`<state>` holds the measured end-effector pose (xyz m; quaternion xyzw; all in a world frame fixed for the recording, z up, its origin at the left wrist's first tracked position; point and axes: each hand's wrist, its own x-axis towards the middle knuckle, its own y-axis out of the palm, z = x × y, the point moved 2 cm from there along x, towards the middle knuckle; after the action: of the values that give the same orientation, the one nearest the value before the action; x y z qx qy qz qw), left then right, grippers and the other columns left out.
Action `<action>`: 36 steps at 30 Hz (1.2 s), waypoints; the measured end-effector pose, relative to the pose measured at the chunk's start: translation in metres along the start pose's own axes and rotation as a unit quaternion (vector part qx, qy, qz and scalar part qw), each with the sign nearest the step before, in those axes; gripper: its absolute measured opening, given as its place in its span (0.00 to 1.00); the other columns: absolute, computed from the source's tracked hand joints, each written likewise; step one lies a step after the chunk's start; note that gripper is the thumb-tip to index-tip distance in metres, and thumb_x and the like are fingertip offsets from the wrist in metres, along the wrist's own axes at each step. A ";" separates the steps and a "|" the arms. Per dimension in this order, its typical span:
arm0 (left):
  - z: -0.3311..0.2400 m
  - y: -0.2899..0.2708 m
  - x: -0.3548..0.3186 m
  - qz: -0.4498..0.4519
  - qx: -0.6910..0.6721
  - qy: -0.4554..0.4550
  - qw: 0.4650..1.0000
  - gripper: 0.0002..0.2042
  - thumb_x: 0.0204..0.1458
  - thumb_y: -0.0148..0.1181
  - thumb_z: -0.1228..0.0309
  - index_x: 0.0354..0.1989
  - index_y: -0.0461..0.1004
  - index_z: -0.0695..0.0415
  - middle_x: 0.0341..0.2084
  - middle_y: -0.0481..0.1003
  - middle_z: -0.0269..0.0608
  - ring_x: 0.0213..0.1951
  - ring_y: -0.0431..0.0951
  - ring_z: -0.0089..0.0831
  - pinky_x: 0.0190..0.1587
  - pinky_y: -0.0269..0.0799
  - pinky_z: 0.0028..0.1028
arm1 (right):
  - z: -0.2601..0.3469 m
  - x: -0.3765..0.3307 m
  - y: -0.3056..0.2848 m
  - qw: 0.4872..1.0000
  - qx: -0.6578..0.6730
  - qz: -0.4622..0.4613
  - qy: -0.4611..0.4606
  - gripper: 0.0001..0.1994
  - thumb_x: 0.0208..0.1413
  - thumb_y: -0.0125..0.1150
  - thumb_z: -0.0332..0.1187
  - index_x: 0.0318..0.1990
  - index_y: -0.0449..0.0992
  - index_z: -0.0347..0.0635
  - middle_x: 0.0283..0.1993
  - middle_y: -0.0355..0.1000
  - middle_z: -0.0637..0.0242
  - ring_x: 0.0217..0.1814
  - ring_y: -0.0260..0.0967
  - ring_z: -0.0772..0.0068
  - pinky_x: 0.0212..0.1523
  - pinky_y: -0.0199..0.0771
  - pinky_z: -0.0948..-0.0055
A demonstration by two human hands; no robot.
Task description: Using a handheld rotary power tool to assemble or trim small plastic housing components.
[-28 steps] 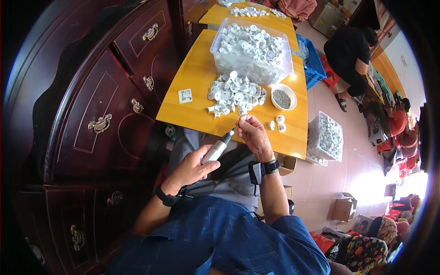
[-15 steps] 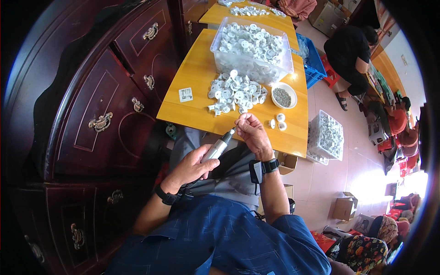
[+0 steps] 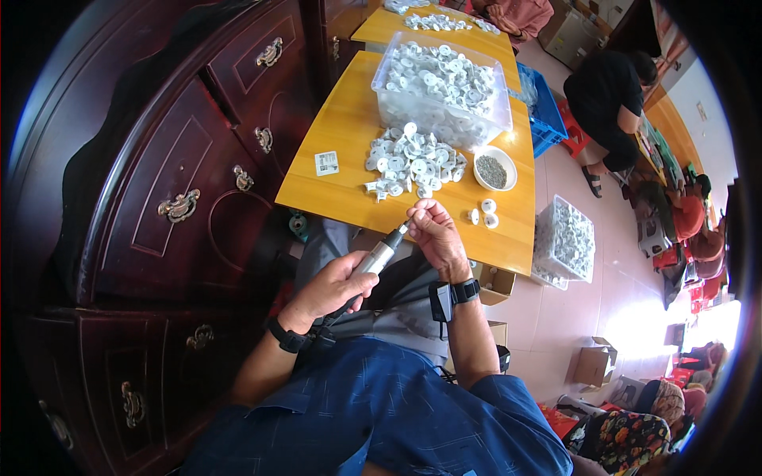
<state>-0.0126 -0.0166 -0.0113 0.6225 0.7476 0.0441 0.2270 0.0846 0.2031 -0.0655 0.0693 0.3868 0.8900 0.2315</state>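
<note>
My left hand (image 3: pixel 327 290) is wrapped round a silver and black electric screwdriver (image 3: pixel 378 257), its tip slanting up and to the right. At that tip, my right hand (image 3: pixel 440 238) has thumb and fingers pinched together; whatever they hold is too small to make out. Just beyond my fingers lies a heap of white round plastic parts (image 3: pixel 417 165) on the yellow table (image 3: pixel 333 190). To its right stands a white bowl (image 3: pixel 512 172) of small grey metal pieces (image 3: pixel 490 170). Three loose white parts (image 3: pixel 489 205) lie near the table's front edge, right of my right hand.
A clear plastic bin (image 3: pixel 444 123) full of white parts stands behind the heap. A small white label card (image 3: pixel 326 163) lies at the left. Dark wooden drawers (image 3: pixel 163 166) flank the table. On the floor at right are a blue crate (image 3: pixel 546 119) and another filled bin (image 3: pixel 565 242). Other people sit beyond.
The screwdriver's tip and my right fingertips have come closer together. The table shifts slightly right and down in the view; both hands keep their grips.
</note>
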 end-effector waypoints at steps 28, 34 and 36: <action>0.004 -0.005 0.001 -0.100 0.143 0.044 0.984 0.25 0.59 0.63 0.58 0.57 0.67 0.63 0.29 0.72 0.34 0.20 0.70 0.17 0.22 0.68 0.20 | 0.042 0.042 -0.001 0.590 -0.776 -0.165 -0.150 0.12 0.49 0.61 0.31 0.43 0.77 0.44 0.38 0.77 0.48 0.37 0.76 0.42 0.42 0.76 0.51; 0.007 -0.005 0.005 -0.093 0.148 0.041 0.984 0.25 0.59 0.63 0.57 0.56 0.67 0.63 0.27 0.72 0.33 0.20 0.71 0.17 0.22 0.68 0.20 | 0.039 0.032 -0.028 0.806 -0.557 -0.173 -0.102 0.08 0.57 0.57 0.26 0.43 0.77 0.39 0.39 0.78 0.59 0.37 0.78 0.63 0.40 0.79 0.69; 0.007 -0.005 0.006 -0.095 0.151 0.037 0.983 0.25 0.59 0.63 0.56 0.56 0.67 0.62 0.26 0.72 0.33 0.20 0.71 0.17 0.22 0.68 0.21 | 0.034 0.027 -0.025 0.872 -0.455 -0.166 -0.068 0.07 0.61 0.56 0.25 0.44 0.76 0.38 0.41 0.77 0.66 0.40 0.78 0.75 0.41 0.79 0.76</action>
<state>-0.0153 -0.0133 -0.0214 0.5740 0.8091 -0.0677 0.1059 0.0802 0.2525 -0.0615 -0.0482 -0.0717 0.9091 0.4074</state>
